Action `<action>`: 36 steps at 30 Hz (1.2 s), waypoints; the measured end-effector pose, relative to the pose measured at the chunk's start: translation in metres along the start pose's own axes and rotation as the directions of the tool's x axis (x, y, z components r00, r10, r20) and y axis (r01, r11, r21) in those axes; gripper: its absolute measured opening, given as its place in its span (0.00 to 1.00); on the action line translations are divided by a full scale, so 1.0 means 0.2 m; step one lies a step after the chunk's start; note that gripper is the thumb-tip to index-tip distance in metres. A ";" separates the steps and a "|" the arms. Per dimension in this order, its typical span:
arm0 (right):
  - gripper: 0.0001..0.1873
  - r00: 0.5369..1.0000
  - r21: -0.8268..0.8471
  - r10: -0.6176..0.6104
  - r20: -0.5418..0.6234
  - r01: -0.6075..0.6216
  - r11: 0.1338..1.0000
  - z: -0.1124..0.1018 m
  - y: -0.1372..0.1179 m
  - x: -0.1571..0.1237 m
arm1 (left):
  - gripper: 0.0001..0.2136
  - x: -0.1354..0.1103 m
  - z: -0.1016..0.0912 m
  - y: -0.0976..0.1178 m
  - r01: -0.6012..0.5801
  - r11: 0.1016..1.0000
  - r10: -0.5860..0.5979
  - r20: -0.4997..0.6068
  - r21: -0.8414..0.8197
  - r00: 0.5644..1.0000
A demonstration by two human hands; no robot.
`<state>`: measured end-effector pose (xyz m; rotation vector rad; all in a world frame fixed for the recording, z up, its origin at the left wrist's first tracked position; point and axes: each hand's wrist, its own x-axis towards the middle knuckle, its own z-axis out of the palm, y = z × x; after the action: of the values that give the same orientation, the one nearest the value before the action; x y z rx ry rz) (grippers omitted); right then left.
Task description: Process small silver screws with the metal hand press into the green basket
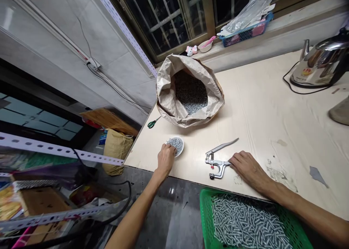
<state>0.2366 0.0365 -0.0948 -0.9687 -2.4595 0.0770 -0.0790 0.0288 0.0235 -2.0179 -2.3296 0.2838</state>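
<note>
My left hand [166, 158] is at the near-left rim of a small white bowl [182, 142] full of small silvery metal pieces [176, 144]. Its fingers are bent together and reach over the rim into the pieces; what they pinch is hidden. On the table, metal snap fastener pliers [218, 165] lie with their handles spread. My right hand [249, 169] rests on the table, closed around the end of the lower handle. Behind the bowl stands a large paper sack [169, 96], its top rolled open on dark and silvery small parts.
A green plastic basket [205, 209] of metal tubes or screws sits below the table edge. Green-handled scissors [152, 123] lie left of the sack. A kettle [317, 65] with a cord stands at right. A grey scrap [318, 175] lies on the wooden table [261, 103].
</note>
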 end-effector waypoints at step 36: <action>0.07 0.997 -0.060 0.016 0.075 -0.011 0.998 -0.06 -0.01 0.05 | 0.12 -0.15 0.12 0.51 0.310 0.565 0.107 0.440 -0.765 0.891</action>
<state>0.2353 0.0404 -0.0800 -1.0253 -2.5370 0.0463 0.0206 0.0106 -0.0153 -2.2849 -3.3154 -0.5650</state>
